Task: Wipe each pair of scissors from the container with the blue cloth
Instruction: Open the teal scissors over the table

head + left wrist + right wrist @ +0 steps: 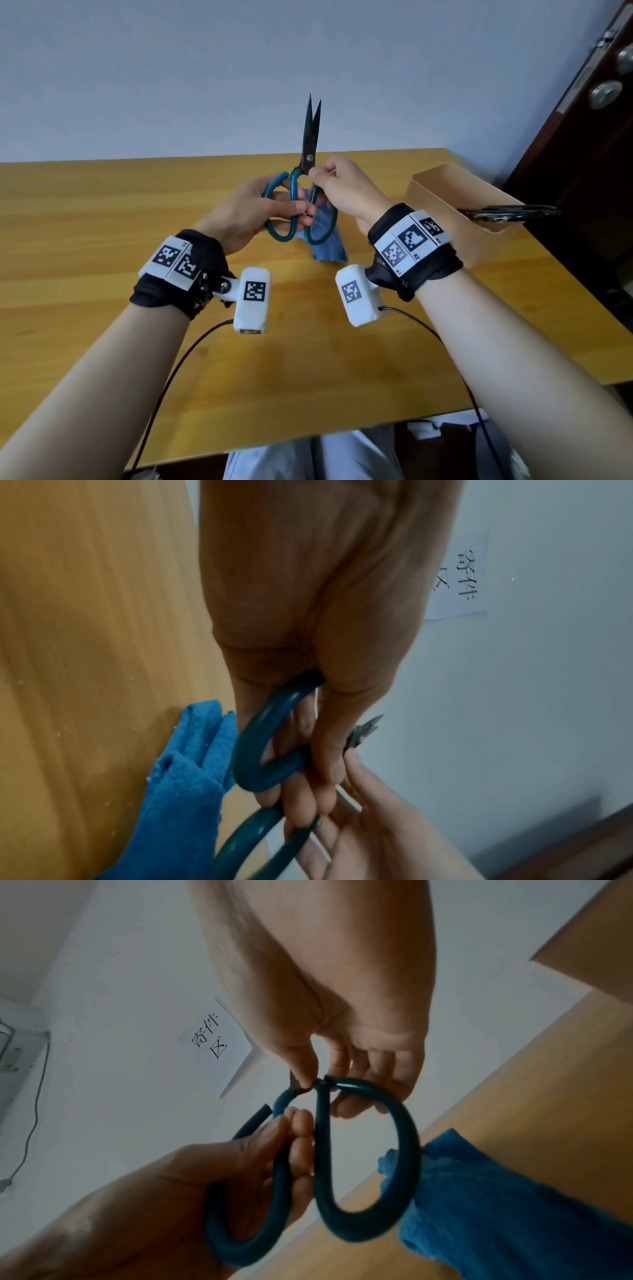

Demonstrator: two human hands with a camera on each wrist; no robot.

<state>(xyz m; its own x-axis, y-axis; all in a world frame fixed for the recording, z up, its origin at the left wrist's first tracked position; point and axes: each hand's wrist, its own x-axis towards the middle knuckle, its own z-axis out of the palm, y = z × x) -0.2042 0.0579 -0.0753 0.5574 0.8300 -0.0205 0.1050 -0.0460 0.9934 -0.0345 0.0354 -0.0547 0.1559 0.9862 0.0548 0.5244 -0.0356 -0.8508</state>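
A long wooden table (102, 212) with a yellowish grain runs up against a pale grey-white wall (171, 68). On that wall hangs a white sheet of paper (214, 1045) printed with black Chinese characters. At the far right stands a dark brown door (582, 144) with round metal lock fittings (604, 94). A thin cable (32, 1118) trails down the wall at the left.

Scissors (310, 150) upright in both grips, cloth (323, 240) on counter (102, 205) behind them, container (455, 205) right of grips
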